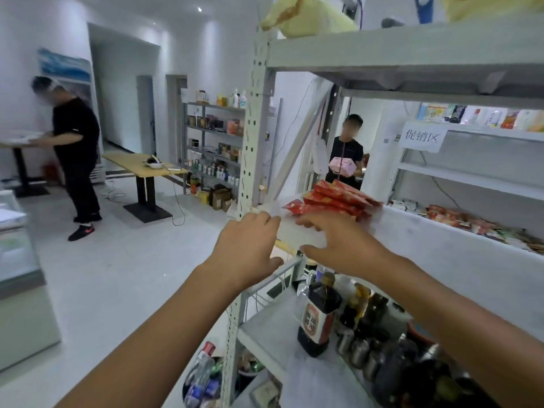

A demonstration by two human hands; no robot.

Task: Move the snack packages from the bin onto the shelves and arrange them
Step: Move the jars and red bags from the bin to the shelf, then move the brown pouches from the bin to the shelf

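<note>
A stack of red snack packages (334, 200) lies on the white middle shelf (418, 245), near its left front corner. My right hand (341, 245) reaches over the shelf's front edge, its straight fingers touching the lowest red pack and its thumb spread below. My left hand (247, 245) rests on the shelf's left corner beside the upright post (250, 148), fingers lying over the edge, thumb underneath. Neither hand holds a pack. More snack packs (471, 223) lie in a row farther right on the same shelf. No bin is in view.
Dark sauce bottles (319, 316) and metal cans (357, 351) crowd the shelf below. A person holding a pink box (343, 166) stands behind the rack. Another person in black (76, 154) stands at the left by a wooden table (141, 166). Yellow bags (306, 19) sit on top.
</note>
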